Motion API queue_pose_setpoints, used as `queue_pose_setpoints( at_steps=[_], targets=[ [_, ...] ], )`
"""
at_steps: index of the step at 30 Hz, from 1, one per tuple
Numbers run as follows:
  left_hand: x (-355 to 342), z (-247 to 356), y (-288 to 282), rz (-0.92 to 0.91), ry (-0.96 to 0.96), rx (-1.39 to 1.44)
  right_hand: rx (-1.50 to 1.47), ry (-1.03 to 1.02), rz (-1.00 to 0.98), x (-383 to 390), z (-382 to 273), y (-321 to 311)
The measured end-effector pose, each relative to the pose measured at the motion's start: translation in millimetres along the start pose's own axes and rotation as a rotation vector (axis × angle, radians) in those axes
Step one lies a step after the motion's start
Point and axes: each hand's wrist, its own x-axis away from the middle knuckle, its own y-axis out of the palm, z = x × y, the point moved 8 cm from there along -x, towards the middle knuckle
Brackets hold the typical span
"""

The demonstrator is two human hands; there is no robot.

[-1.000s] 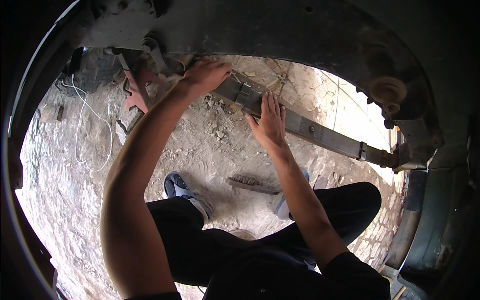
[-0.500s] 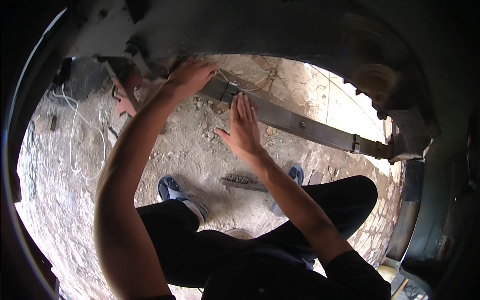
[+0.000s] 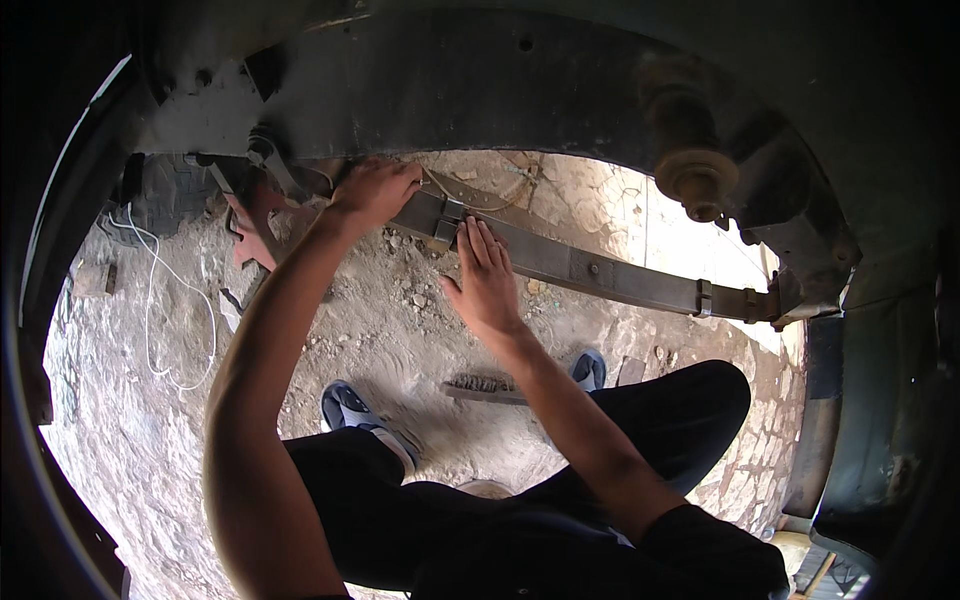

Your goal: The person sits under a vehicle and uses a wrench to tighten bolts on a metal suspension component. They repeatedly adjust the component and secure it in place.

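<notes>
A dark steel leaf spring (image 3: 560, 258) runs slantwise from the upper middle to the right, under a black vehicle frame rail (image 3: 420, 80). Over its left part lies my left hand (image 3: 375, 190), fingers together and bent across the metal; the fingertips are partly hidden. My right hand (image 3: 490, 275) rests flat against the spring's near side, fingers stretched and thumb spread, just right of a metal clip (image 3: 448, 222) that wraps the leaves. Another clip (image 3: 704, 298) sits nearer the spring's right end.
A wire brush (image 3: 485, 388) lies on the dusty ground between my shoes. Left stand a red metal stand (image 3: 255, 232) and a dark tyre (image 3: 180, 205), with a white cable (image 3: 150, 300) looped nearby. A round bump stop (image 3: 697, 180) hangs from the rail.
The view has tilted upward, so the frame rail and bump stop show more. Both hands keep nearly the same places on the leaf spring.
</notes>
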Motion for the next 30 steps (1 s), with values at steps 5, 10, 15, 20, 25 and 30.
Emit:
queue_pose_setpoints(
  at_steps=[5, 10, 15, 20, 25, 30],
  targets=[
    [-4, 1, 2, -0.061, -0.015, 0.114, 0.039, 0.032, -0.01, -14, 27, -8],
    [-2, -1, -5, -0.048, -0.019, 0.102, 0.024, 0.008, -0.075, -8, 18, -10],
    [2, 5, -8, -0.059, -0.043, 0.119, 0.065, -0.028, 0.047, -18, 28, -27],
    [-1, 9, -8, -0.027, -0.005, 0.097, 0.037, 0.022, 0.017, -10, 18, -17],
    [-3, 8, -15, -0.047, -0.018, 0.094, -0.012, -0.028, 0.047, -3, 8, -20],
    [-3, 16, -20, 0.009, 0.029, 0.017, -0.095, -0.017, 0.043, -10, 12, -18]
  ],
)
